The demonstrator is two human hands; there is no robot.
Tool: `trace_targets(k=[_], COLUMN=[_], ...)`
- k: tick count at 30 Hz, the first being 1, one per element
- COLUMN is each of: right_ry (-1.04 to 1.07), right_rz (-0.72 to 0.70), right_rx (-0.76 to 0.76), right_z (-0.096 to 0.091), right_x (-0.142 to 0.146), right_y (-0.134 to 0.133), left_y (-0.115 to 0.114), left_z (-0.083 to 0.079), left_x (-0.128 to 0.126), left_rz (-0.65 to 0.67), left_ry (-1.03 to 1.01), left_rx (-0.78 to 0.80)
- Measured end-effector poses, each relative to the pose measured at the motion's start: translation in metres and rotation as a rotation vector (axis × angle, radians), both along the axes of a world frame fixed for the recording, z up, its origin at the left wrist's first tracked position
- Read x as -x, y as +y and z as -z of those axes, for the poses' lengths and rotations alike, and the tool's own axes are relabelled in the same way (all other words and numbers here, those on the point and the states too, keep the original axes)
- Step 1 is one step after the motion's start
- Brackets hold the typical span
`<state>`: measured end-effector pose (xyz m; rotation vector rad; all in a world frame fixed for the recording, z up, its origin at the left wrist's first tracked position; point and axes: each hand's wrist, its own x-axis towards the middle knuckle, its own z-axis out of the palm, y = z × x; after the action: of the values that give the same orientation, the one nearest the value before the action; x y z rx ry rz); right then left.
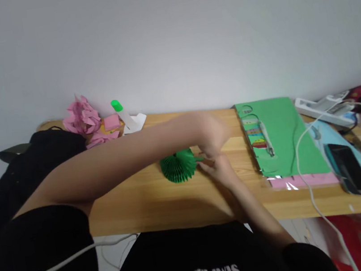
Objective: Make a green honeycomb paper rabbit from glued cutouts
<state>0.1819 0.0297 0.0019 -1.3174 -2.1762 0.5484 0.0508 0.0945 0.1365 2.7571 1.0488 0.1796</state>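
Observation:
A green pleated paper rosette (pixel 176 168) lies on the wooden table, fanned into a rounded shape. From its right side sticks out a short, thin green piece. My right hand (pixel 218 168) reaches up from below, its fingers closed at that thin piece. Across the table from the left stretches my left arm, passing over the rosette's upper edge and hiding part of it. My left hand (pixel 212 136) is bent down over my right fingers, touching or nearly touching them. Motion blurs it, and its fingers are mostly hidden.
Crumpled pink paper (pixel 82 116), a pink block (pixel 111 122) and a green-capped glue stick (pixel 123 113) stand back left. Rightward lie a green sheet pack (pixel 277 134), a phone (pixel 350 169) and a white power strip (pixel 324 110). A white cable (pixel 299 154) runs over the table edge.

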Motion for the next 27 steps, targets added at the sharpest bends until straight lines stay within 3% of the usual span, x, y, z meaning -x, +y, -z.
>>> trace_targets(k=[1,2,5,7,11,14,18,21,24,27], right_ry=[0.033,0.072,0.189,0.268,0.392,0.505,0.706,0.797,0.704,0.537], right_rz=[-0.001,-0.003,-0.019,-0.032,-0.039,-0.016,0.102,0.180,0.089,-0.053], right_rx=[0.011,0.026,0.083,0.105,0.145,0.193,0.409,0.612,0.744,0.685], right_z=[0.002,0.003,0.008,0.013,0.017,0.015,0.014,0.015,0.016,0.016], right_x=[-0.002,-0.004,-0.010,-0.012,-0.017,-0.022,-0.024,-0.018,-0.006,0.005], right_y=[-0.003,-0.005,-0.010,-0.012,-0.021,-0.030,-0.021,0.011,0.048,0.070], left_y=[0.009,0.017,0.033,0.029,-0.009,-0.046,-0.078,-0.086,-0.087,-0.085], left_z=[-0.009,-0.017,-0.019,0.003,0.071,0.103,0.111,0.112,0.117,0.121], left_x=[0.009,0.022,0.077,0.114,0.159,0.165,0.164,0.164,0.158,0.142], left_rz=[0.092,0.099,-0.168,-0.418,-0.706,-0.808,-0.864,-0.741,-0.551,-0.573], left_ry=[0.134,0.168,-0.066,-0.282,-0.527,-0.642,-0.620,-0.504,-0.354,-0.225], left_rx=[0.159,0.241,0.234,0.218,0.397,0.414,0.514,0.569,0.676,0.663])
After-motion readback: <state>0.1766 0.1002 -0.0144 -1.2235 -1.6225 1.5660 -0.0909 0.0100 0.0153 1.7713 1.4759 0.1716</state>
